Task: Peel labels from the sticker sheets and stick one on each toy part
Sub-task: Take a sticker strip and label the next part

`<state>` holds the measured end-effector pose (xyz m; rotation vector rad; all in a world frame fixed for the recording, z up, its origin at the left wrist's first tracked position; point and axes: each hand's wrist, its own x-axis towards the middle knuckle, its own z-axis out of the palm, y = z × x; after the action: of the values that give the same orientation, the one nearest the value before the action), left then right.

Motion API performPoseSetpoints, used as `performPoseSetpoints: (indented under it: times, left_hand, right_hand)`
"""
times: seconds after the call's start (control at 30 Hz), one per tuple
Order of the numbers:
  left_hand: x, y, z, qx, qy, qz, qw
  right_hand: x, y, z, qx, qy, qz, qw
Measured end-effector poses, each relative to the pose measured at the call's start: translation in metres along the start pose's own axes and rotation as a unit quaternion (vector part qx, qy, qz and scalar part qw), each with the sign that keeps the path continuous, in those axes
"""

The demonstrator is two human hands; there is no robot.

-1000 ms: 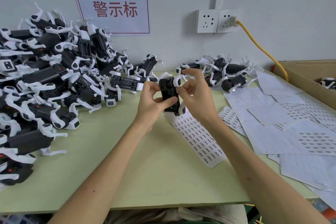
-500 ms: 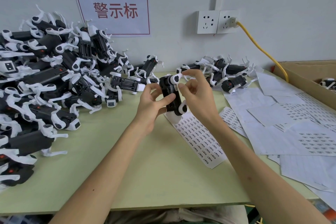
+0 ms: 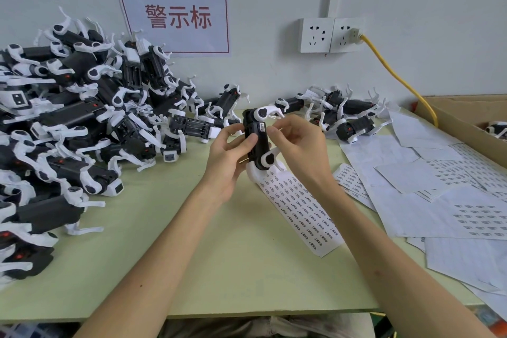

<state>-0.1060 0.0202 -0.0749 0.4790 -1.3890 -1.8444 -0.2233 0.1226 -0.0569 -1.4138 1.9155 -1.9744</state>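
Observation:
A black toy part with white legs [image 3: 258, 143] stands upright above the table's middle. My left hand [image 3: 227, 153] grips its left side, thumb across the black body. A small white label [image 3: 262, 127] sits on the body near the top. My right hand [image 3: 299, 145] is at the part's right side, its fingertips beside that label and curled toward it. Under the part lies a long sticker sheet [image 3: 299, 214] with several rows of small labels.
A big heap of black-and-white toy parts [image 3: 68, 132] fills the left of the green table [image 3: 192, 269]. A smaller group [image 3: 343, 112] lies at the back right. Loose sticker sheets [image 3: 439, 186] cover the right side, beside a cardboard box [image 3: 472, 129]. A yellow cable [image 3: 397, 79] hangs from the wall socket.
My right hand has drawn its fingers back from the top of the toy part, and the white label now shows on the black body. The left hand keeps its grip.

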Motion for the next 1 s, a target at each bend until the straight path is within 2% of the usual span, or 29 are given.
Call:
performPoseSetpoints:
  times: [0.33, 0.5, 0.77, 1.0]
  left_hand:
    - [-0.0039, 0.0000, 0.0042, 0.041, 0.022, 0.041, 0.998]
    - [-0.0040, -0.0041, 0.0054, 0.107, 0.040, 0.074, 0.991]
    - [-0.0013, -0.0082, 0.0029, 0.146, 0.043, 0.114, 0.982]
    - [-0.0005, -0.0080, 0.0033, 0.132, 0.043, 0.111, 0.984]
  right_hand:
    - [-0.0020, -0.0002, 0.0019, -0.031, 0.019, 0.022, 0.999]
    - [-0.0025, -0.0002, 0.0021, -0.033, 0.018, 0.036, 0.999]
    - [0.0013, 0.0027, -0.0034, 0.083, -0.055, 0.176, 0.979]
    - [0.0027, 0.0015, -0.0022, 0.082, -0.078, 0.160, 0.981]
